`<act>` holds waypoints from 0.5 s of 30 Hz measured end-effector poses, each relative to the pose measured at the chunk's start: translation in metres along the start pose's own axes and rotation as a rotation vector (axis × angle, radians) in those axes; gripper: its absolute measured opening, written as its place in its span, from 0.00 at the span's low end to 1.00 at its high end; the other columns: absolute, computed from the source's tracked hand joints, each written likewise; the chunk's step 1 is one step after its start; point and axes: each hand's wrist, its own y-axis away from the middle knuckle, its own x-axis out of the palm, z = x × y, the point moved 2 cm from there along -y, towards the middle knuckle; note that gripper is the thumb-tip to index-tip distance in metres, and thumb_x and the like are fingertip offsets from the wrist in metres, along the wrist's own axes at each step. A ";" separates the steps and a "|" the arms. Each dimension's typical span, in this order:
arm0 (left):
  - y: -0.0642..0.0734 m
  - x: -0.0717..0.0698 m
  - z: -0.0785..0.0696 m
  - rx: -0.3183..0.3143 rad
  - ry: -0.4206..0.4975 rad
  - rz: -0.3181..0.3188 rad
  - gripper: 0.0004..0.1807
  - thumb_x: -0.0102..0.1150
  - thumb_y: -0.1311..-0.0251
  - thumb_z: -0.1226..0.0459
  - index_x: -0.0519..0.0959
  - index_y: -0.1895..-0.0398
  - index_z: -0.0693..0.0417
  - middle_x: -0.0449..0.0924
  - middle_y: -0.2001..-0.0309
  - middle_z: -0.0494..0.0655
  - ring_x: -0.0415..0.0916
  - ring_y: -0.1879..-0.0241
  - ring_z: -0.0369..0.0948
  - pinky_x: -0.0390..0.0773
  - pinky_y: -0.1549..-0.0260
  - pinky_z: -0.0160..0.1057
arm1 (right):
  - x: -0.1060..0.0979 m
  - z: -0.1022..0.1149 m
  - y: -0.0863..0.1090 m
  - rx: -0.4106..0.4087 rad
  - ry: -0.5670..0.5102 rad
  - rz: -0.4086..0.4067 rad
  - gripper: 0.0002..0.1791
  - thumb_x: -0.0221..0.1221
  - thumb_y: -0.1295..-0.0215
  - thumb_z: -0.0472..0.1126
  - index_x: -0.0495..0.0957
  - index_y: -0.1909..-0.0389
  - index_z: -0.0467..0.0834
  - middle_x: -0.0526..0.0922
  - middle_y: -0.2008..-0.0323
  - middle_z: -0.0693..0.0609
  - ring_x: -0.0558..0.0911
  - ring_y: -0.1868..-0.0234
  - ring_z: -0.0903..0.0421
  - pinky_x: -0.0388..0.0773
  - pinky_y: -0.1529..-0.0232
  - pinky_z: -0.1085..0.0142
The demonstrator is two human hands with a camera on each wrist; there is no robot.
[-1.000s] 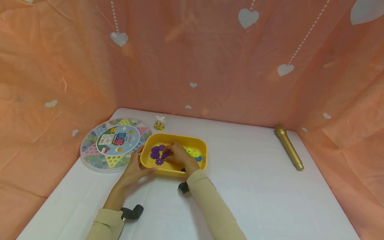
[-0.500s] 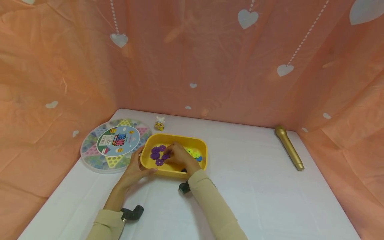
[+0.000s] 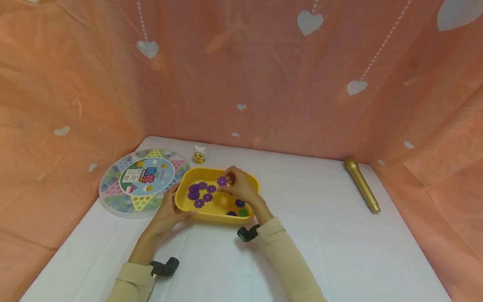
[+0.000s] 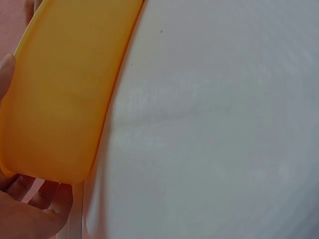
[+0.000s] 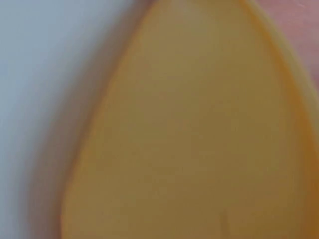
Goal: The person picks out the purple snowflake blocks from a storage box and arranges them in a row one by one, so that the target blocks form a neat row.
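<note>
A yellow plastic tub [image 3: 215, 217] stands on the white table, with several purple flower-shaped interlocking discs [image 3: 199, 203] gathered at its left end. My left hand [image 3: 167, 212] grips the tub's left end, thumb at the near rim; the left wrist view shows the fingers curled under the tub's end. Over the tub's right half, my right hand [image 3: 241, 186] holds a purple disc [image 3: 222, 181] at its fingertips. Dark blue discs [image 3: 240, 203] and a green disc [image 3: 243, 212] lie near the right end. In the right wrist view only the blurred tub wall [image 5: 189, 124] shows, no fingers.
A round Chinese checkers set [image 3: 141, 182] under a clear lid lies left of the tub. Behind the tub stands a small white and yellow figurine [image 3: 199, 154]. A gold microphone [image 3: 362, 184] lies at the far right. Orange curtain [image 3: 241, 84] encloses the table's back and sides.
My right hand has moved right and back from the purple pile, with a purple disc now at its fingertips. The green disc has come into sight. My left hand keeps its grip.
</note>
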 end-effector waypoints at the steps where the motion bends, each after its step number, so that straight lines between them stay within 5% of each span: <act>1: 0.000 0.000 0.000 0.002 -0.002 0.000 0.60 0.71 0.54 0.63 0.36 0.27 0.50 0.37 0.31 0.62 0.46 0.32 0.60 0.52 0.34 0.55 | -0.010 -0.002 0.005 -0.009 -0.005 -0.032 0.21 0.69 0.51 0.39 0.72 0.58 0.38 0.75 0.67 0.47 0.71 0.68 0.56 0.71 0.67 0.72; 8: -0.003 -0.001 0.001 -0.009 -0.012 -0.009 0.60 0.71 0.54 0.63 0.37 0.27 0.50 0.37 0.30 0.61 0.44 0.32 0.60 0.52 0.34 0.55 | -0.074 -0.037 0.046 0.087 0.023 -0.190 0.22 0.71 0.53 0.36 0.72 0.58 0.36 0.75 0.67 0.45 0.72 0.67 0.52 0.72 0.67 0.72; 15: -0.002 -0.001 0.001 -0.007 -0.005 -0.013 0.60 0.71 0.55 0.65 0.37 0.27 0.52 0.38 0.31 0.62 0.46 0.32 0.61 0.54 0.34 0.54 | -0.091 -0.078 0.077 0.239 0.093 -0.209 0.20 0.72 0.55 0.36 0.74 0.62 0.37 0.75 0.70 0.47 0.72 0.69 0.54 0.72 0.69 0.72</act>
